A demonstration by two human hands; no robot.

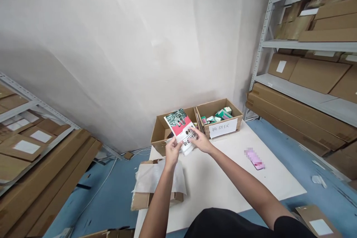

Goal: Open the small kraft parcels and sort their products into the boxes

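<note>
Both my hands hold up a flat packet (180, 124) with a green, red and white printed front, above the far part of a white table (223, 178). My left hand (172, 153) grips its lower left edge with the fingers closed. My right hand (201, 140) pinches its lower right corner. Right behind the packet stands an open cardboard box (158, 132). Beside that, a second open box (221, 117) holds several small green and white packages and carries a handwritten white label.
A pink object (254, 158) lies on the table to the right. A cardboard box with white bags (156, 182) hangs over the table's left edge. Metal shelves (306, 96) with flat cartons stand right, more cartons (41, 171) left. The floor is blue.
</note>
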